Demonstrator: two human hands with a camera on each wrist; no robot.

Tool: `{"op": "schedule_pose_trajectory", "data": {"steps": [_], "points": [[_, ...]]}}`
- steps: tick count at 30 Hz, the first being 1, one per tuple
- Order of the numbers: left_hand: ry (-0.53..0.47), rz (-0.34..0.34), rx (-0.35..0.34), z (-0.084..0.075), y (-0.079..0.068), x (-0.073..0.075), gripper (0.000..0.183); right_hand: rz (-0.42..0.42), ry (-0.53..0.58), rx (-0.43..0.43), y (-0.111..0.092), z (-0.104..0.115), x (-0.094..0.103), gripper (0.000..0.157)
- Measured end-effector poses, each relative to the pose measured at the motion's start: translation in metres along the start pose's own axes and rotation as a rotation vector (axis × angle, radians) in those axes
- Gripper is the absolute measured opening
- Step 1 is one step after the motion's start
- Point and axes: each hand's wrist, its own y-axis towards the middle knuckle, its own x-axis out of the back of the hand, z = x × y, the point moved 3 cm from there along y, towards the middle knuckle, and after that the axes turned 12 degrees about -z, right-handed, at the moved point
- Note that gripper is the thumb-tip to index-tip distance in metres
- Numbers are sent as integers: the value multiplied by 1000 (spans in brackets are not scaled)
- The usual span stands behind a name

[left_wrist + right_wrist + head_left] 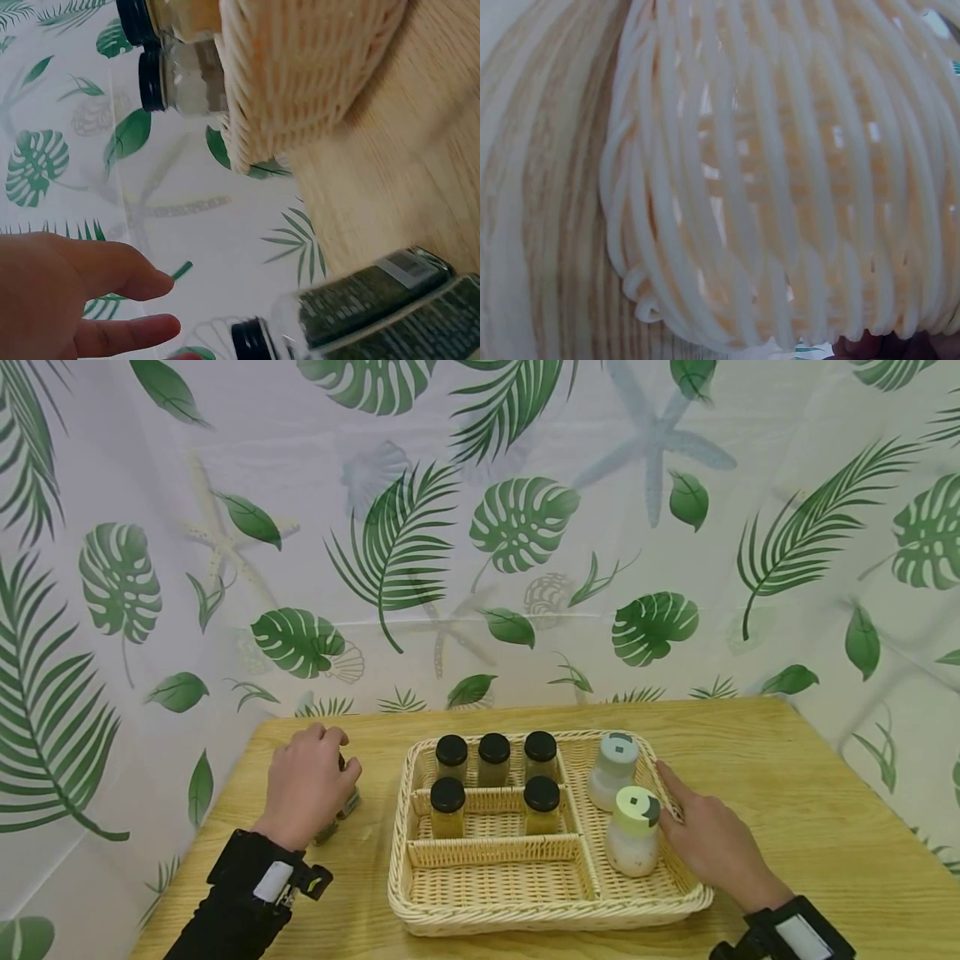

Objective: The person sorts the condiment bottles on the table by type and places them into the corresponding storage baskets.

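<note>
My left hand point(307, 783) is over the table, left of a woven basket point(495, 918), by glass spice jars point(348, 804) it partly hides. In the left wrist view its thumb and fingers are apart, beside a black-capped jar point(360, 292) with a dark green label; the hand holds nothing visible there. A second labelled jar point(420, 322) is beside that one. My right hand point(712, 839) grips the basket's right rim. Black-capped jars point(447, 810) stand in the basket's left compartments. On the right stand a yellow-green-lidded shaker point(633, 839) and a pale-lidded one point(615, 768), each with white contents.
The basket sits on a wooden table point(810, 810) and has divider walls point(495, 853) between its compartments. A leaf-patterned cloth point(562, 652) hangs behind the table and along its left and right sides.
</note>
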Motion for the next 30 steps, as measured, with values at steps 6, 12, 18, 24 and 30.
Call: {"op": "schedule_pose_trajectory", "data": {"steps": [6,12,18,24,30], "points": [[55,100,74,17,-3,-5,30,0,-5,0,0,0,0,67],[77,184,95,27,-4,-11,35,-8,-9,7,0,-1,-1,67],[52,193,98,30,-4,-15,35,-9,-11,7,-1,-1,0,67],[-5,184,114,29,-4,-19,31,-6,-14,4,-1,-1,0,67],[-73,192,151,31,-3,-24,23,-9,-14,3,0,-1,0,67]]}}
